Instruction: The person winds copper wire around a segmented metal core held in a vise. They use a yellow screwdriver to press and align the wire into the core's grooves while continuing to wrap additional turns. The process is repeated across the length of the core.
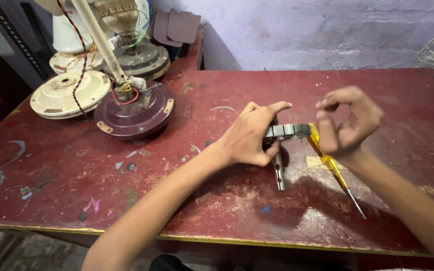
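Seen from the head camera, the left hand point(249, 135) pinches a small grey stator point(287, 131) above the red worktop point(66, 170). Right hand point(347, 123) hovers beside it, fingers curled, empty; a yellow screwdriver point(333, 168) lies beneath. Winding work seems underway, needing steady fingers next.

Soft daylight, slight motion blur

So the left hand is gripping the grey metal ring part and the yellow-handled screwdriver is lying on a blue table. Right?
Not quite: the head view shows the table is red, not blue. The left hand does grip the grey metal ring part, and the yellow-handled screwdriver lies on the table.
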